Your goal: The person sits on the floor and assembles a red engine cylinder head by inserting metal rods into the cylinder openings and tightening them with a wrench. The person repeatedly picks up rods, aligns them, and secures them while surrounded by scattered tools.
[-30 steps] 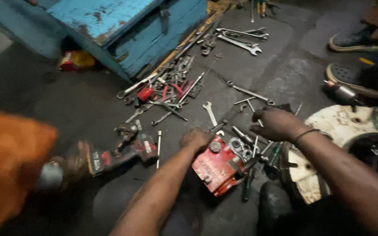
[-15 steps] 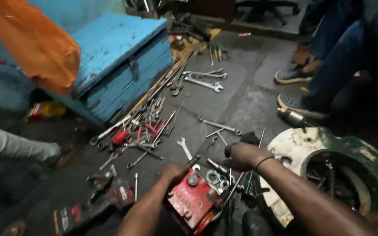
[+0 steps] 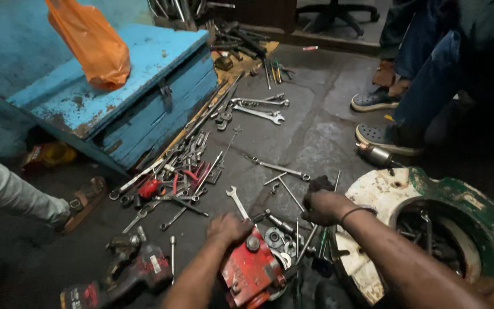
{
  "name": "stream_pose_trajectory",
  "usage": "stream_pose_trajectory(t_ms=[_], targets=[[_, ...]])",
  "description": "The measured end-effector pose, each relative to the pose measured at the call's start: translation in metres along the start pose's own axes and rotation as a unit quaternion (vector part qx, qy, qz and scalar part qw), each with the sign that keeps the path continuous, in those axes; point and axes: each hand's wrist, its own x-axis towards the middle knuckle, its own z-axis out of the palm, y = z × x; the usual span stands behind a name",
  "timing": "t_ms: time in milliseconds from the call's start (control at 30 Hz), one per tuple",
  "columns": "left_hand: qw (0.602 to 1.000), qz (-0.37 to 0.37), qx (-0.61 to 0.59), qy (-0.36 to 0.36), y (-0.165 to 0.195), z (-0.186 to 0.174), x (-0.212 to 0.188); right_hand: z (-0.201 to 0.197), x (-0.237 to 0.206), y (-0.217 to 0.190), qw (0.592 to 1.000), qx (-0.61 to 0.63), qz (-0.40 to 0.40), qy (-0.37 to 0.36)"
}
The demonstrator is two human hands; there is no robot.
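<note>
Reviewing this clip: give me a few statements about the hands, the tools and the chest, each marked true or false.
1. The left hand rests on a red tool. True.
2. The right hand is raised high above the floor. False: it is down among the loose tools by the round metal part.
3. The blue chest stands open. False: its lid is shut.
4. An orange bag shows above the chest. True.
5. Wrenches lie on the floor. True.
</note>
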Motion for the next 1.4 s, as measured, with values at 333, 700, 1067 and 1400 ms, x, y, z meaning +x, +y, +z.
stream_pose_trajectory(t_ms=[333,700,1067,1400], targets=[[0.998,0.035,0.045,-0.023,-0.004,0.007,0.005,-0.075,-0.048,-0.089,0.852,0.434,-0.255,-0.146],[0.999,-0.032,-0.017,-0.030,0.004,0.001,0.007,-0.065,0.000,-0.062,0.993,0.074,-0.090,0.023],[0.997,-0.042,0.049,-0.046,0.006,0.010,0.018,-0.037,0.000,0.000,0.994,0.106,0.000,0.032],[0.994,-0.012,0.106,-0.008,0.006,0.005,0.017,-0.025,-0.004,0.001,0.997,0.070,-0.018,0.028]])
